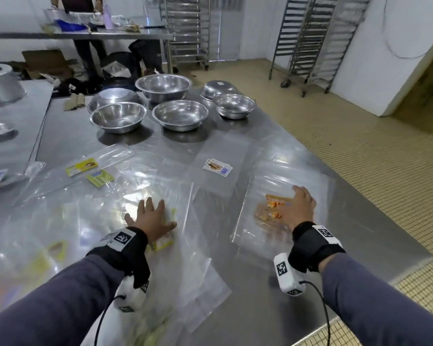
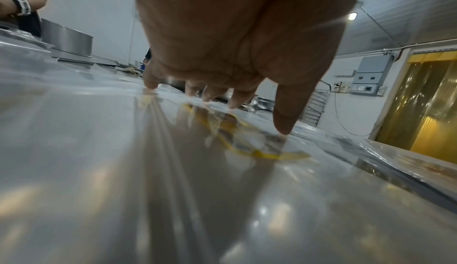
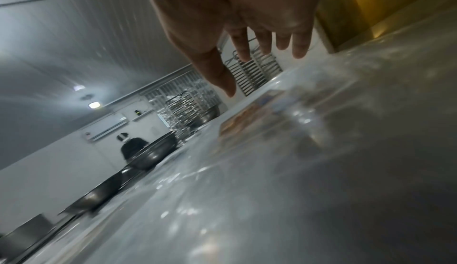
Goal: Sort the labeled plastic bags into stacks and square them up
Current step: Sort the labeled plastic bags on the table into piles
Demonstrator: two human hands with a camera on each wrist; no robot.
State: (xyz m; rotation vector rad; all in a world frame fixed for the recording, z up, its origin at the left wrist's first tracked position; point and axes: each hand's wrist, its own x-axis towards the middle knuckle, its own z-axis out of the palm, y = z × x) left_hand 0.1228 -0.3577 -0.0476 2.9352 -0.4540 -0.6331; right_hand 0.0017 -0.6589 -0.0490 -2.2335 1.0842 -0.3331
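Clear plastic bags lie spread over the steel table (image 1: 248,290). My left hand (image 1: 151,218) lies flat with spread fingers on a yellow-labelled bag (image 1: 165,242); in the left wrist view its fingertips (image 2: 281,127) touch the plastic over the yellow label (image 2: 262,154). My right hand (image 1: 299,208) hovers with straight fingers over a stack of orange-labelled bags (image 1: 273,208), and the right wrist view shows the fingers (image 3: 300,49) just above the orange label (image 3: 249,119). A bag with a white and brown label (image 1: 218,167) lies farther back. Two yellow-labelled bags (image 1: 81,166) lie at the far left.
Several steel bowls (image 1: 180,114) stand at the back of the table. The table's right edge (image 1: 375,208) drops to a tiled floor. Tray racks (image 1: 310,38) stand by the far wall. Another person (image 1: 85,26) stands at a back table. More bags pile up at the near left.
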